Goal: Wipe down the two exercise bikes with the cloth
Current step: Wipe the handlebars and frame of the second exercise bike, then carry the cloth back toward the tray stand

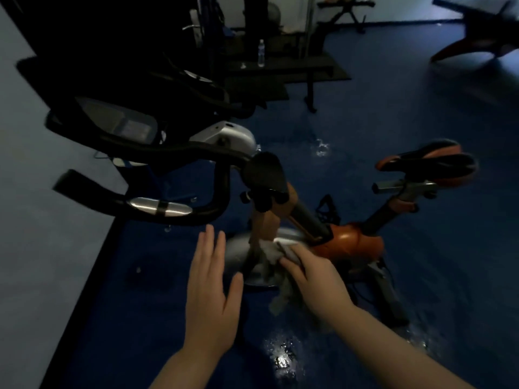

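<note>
An orange exercise bike [354, 242] stands in front of me, with a silver flywheel [238, 251], black handlebars [157, 204] and an orange-and-black saddle [429, 161]. My right hand [314, 273] presses a pale crumpled cloth [276, 262] against the flywheel's top, and the cloth's loose end hangs down. To the left of the flywheel my left hand [210, 287] hovers flat, fingers spread, holding nothing. Behind the handlebars stands a second bike [224, 134] with a silver body and a dark console [120, 120].
The floor [421, 276] is dark blue with wet shiny patches. A pale wall [33, 220] runs along the left. At the back stand a black weight machine [252, 37] and a water bottle [261, 53] on a bench. A red-and-black machine [477, 37] sits far right.
</note>
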Available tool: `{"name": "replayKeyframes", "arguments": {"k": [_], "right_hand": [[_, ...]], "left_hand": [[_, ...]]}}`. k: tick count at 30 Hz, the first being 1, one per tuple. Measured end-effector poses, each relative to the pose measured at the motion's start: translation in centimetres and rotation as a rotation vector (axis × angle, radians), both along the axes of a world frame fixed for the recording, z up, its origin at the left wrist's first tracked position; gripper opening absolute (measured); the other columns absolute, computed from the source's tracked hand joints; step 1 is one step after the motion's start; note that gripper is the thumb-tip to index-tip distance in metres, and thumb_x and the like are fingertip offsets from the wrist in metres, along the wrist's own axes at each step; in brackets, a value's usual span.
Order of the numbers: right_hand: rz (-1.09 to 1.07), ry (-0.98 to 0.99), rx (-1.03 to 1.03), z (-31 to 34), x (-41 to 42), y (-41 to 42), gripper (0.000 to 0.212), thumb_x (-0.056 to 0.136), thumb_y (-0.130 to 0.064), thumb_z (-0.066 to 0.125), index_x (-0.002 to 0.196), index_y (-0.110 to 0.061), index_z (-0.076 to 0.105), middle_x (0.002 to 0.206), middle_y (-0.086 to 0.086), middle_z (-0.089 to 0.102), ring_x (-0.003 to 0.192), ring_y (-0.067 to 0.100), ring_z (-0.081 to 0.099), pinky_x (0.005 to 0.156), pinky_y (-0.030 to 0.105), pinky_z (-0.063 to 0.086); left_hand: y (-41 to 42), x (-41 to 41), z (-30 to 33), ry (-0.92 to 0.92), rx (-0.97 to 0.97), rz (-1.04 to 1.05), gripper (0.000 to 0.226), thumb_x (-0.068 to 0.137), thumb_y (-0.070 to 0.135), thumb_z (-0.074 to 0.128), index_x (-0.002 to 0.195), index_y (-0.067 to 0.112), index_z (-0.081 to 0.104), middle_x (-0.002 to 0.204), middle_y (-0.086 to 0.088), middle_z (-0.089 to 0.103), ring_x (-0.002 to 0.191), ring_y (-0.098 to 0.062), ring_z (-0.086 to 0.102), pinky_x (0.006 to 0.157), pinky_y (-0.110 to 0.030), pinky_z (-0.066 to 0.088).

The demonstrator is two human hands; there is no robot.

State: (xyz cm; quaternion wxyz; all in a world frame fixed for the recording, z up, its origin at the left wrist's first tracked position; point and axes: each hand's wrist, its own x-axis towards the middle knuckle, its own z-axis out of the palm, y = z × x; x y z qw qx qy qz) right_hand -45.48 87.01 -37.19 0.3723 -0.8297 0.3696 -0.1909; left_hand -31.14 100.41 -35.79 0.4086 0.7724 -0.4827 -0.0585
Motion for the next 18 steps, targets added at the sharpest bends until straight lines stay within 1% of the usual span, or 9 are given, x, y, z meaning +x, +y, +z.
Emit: {"name": "replayKeyframes", "arguments": {"k": [2, 4, 5, 6, 9, 12, 15, 18], "right_hand": [[-0.056, 0.074, 0.02, -1.0, -3.1, -0.6, 0.023, 0.093, -0.042, 0.052, 0.115, -0.035, 0.054, 0.101, -0.003, 0.07, 0.093, 0.019, 0.066, 0.079, 0.041, 0.053], [-0.117, 0.131, 0.038, -1.7, -6.8, -1.3, 0.024, 0.093, -0.046, 0.05, 0.115, -0.035, 0.053, 0.098, -0.005, 0.07, 0.09, 0.016, 0.065, 0.077, 0.039, 0.053], [-0.152, 0.153, 0.051, -2.0, -8.9, -1.7, 0.024, 0.093, -0.047, 0.05, 0.114, -0.035, 0.052, 0.097, -0.006, 0.069, 0.089, 0.014, 0.065, 0.076, 0.037, 0.053], [-0.189, 0.175, 0.064, -2.2, -11.1, -2.1, 0.024, 0.093, -0.047, 0.049, 0.114, -0.035, 0.052, 0.097, -0.006, 0.069, 0.088, 0.015, 0.064, 0.075, 0.037, 0.052], [-0.311, 0.234, 0.081, -3.2, -17.7, -3.2, 0.025, 0.094, -0.047, 0.049, 0.115, -0.035, 0.052, 0.098, -0.004, 0.069, 0.089, 0.018, 0.064, 0.07, 0.034, 0.05], [-0.437, 0.286, 0.106, -4.3, -24.4, -3.9, 0.024, 0.094, -0.047, 0.049, 0.113, -0.034, 0.052, 0.095, -0.005, 0.068, 0.084, 0.017, 0.062, 0.061, 0.031, 0.042], [-0.519, 0.297, 0.139, -5.2, -30.6, -4.5, 0.021, 0.094, -0.047, 0.048, 0.109, -0.033, 0.052, 0.094, -0.005, 0.068, 0.081, 0.014, 0.06, 0.062, 0.029, 0.043], [-0.576, 0.315, 0.155, -5.9, -35.4, -5.5, 0.02, 0.094, -0.047, 0.047, 0.107, -0.032, 0.053, 0.091, -0.008, 0.067, 0.076, 0.009, 0.057, 0.063, 0.028, 0.045]], "left_hand": [[-0.9, -2.3, -1.6, 0.052, 0.041, -0.056, 0.066, 0.095, 0.029, 0.046, 0.148, 0.04, 0.008, 0.156, 0.028, -0.003, 0.144, 0.002, 0.001, 0.114, -0.029, 0.012], [-2.3, -4.9, -3.0, 0.141, 0.103, -0.103, 0.069, 0.095, 0.023, 0.05, 0.143, 0.049, 0.007, 0.152, 0.036, -0.002, 0.142, 0.008, 0.005, 0.114, -0.025, 0.014], [-3.0, -6.2, -3.7, 0.179, 0.148, -0.122, 0.069, 0.095, 0.022, 0.051, 0.143, 0.049, 0.01, 0.149, 0.04, -0.002, 0.141, 0.009, 0.007, 0.113, -0.023, 0.014], [-3.9, -7.6, -4.4, 0.206, 0.2, -0.143, 0.066, 0.095, 0.023, 0.051, 0.145, 0.046, 0.014, 0.148, 0.04, 0.0, 0.141, 0.008, 0.01, 0.112, -0.021, 0.015], [-6.9, -12.1, -6.1, 0.252, 0.348, -0.239, 0.061, 0.095, 0.023, 0.052, 0.148, 0.033, 0.023, 0.151, 0.029, 0.011, 0.141, 0.001, 0.017, 0.112, -0.021, 0.018], [-10.0, -17.0, -7.4, 0.271, 0.427, -0.35, 0.059, 0.094, 0.021, 0.053, 0.147, 0.03, 0.028, 0.155, 0.018, 0.019, 0.14, -0.001, 0.021, 0.115, -0.024, 0.019], [-12.9, -22.0, -8.2, 0.263, 0.448, -0.421, 0.057, 0.093, 0.019, 0.054, 0.146, 0.026, 0.033, 0.154, 0.014, 0.023, 0.14, -0.003, 0.023, 0.114, -0.022, 0.018], [-15.5, -26.6, -8.7, 0.273, 0.462, -0.502, 0.056, 0.093, 0.021, 0.054, 0.145, 0.028, 0.033, 0.152, 0.018, 0.024, 0.137, 0.001, 0.023, 0.112, -0.02, 0.018]]}}
